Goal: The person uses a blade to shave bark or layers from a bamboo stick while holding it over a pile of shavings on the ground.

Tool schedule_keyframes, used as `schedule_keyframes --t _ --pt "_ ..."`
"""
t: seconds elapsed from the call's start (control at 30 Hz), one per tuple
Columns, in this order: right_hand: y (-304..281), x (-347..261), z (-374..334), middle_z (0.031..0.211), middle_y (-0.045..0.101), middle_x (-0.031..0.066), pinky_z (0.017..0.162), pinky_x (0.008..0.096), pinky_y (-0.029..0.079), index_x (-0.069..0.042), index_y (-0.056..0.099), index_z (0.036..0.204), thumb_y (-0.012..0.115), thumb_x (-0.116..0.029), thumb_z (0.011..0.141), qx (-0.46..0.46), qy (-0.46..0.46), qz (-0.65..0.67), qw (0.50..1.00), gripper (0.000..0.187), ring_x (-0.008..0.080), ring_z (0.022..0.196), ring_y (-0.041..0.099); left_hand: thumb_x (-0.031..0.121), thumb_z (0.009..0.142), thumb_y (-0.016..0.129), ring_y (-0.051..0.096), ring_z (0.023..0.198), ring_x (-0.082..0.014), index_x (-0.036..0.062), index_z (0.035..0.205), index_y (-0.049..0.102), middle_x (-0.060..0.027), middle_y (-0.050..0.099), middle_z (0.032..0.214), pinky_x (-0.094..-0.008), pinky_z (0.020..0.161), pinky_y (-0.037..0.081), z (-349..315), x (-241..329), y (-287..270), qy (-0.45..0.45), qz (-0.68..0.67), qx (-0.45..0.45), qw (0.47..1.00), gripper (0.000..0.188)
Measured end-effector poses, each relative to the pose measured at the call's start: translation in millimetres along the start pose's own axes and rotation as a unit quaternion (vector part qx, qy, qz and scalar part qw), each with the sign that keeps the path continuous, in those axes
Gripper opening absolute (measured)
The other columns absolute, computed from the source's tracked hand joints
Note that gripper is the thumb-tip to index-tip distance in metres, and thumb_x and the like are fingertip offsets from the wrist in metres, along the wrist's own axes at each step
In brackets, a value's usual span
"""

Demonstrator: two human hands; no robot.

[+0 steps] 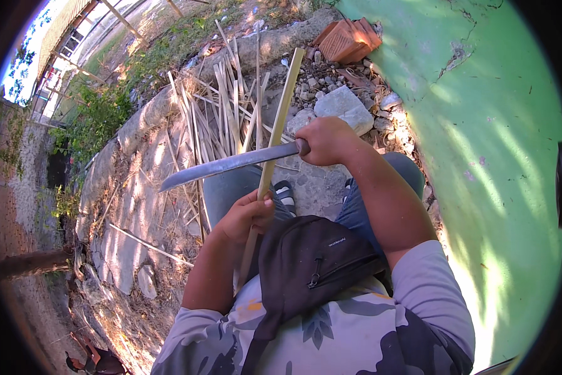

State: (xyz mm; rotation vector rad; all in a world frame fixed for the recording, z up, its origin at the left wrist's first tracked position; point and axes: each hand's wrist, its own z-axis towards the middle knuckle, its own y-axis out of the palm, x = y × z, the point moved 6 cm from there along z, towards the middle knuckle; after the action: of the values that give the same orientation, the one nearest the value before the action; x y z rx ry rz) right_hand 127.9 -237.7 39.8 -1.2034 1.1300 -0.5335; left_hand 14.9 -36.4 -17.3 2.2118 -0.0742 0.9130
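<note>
My right hand (328,141) is closed round the handle of a machete (231,162). Its long grey blade points left and crosses over a pale bamboo strip (282,106). Lower down, my left hand (252,216) grips that strip, fingers wrapped round it below the blade. The strip slants up and away from me, and its lower end runs down beside my left forearm toward my body. Whether the blade touches the strip or only passes above it, I cannot tell.
A heap of split bamboo strips (228,112) lies ahead on the ground. Beyond are a pale stone block (344,110), rubble and stacked orange roof tiles (348,40). A green wall (481,156) rises on the right. A black bag (318,262) rests across my lap.
</note>
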Motion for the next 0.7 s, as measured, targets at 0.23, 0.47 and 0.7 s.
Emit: schedule_keyframes --t 0.23,0.47,0.7 --pt "2.1 66.1 8.9 0.086 0.070 0.0145 0.079 0.0449 0.053 -0.010 0.071 0.084 0.063 -0.023 0.076 0.050 0.116 0.135 0.983 0.018 0.0342 0.086 0.067 0.021 0.095 0.057 0.029 0.053 -0.0039 0.0171 0.096 0.043 0.0069 0.034 0.070 -0.0211 0.045 0.024 1.7 1.2 -0.2 -0.016 -0.013 -0.040 0.999 0.014" --pt "26.1 -0.8 1.0 0.076 0.065 0.0188 0.071 0.0475 0.051 -0.006 0.067 0.079 0.062 -0.025 0.077 -0.026 -0.041 0.094 0.994 0.020 0.0393 0.077 0.064 0.022 0.095 0.056 0.029 0.052 -0.0039 0.0164 0.098 0.045 0.0068 0.034 0.069 -0.0211 0.045 0.024 -1.8 0.1 -4.0 -0.020 -0.027 0.000 0.999 0.013" --pt "25.9 36.3 14.5 0.088 0.070 0.0164 0.077 0.0438 0.053 -0.010 0.072 0.087 0.063 -0.022 0.075 -0.035 0.063 0.073 0.995 0.019 0.0358 0.085 0.067 0.019 0.094 0.058 0.029 0.051 -0.0036 0.0153 0.100 0.045 0.0068 0.035 0.069 -0.0217 0.044 0.024 5.3 -0.3 -6.7 -0.020 -0.029 -0.014 0.999 0.015"
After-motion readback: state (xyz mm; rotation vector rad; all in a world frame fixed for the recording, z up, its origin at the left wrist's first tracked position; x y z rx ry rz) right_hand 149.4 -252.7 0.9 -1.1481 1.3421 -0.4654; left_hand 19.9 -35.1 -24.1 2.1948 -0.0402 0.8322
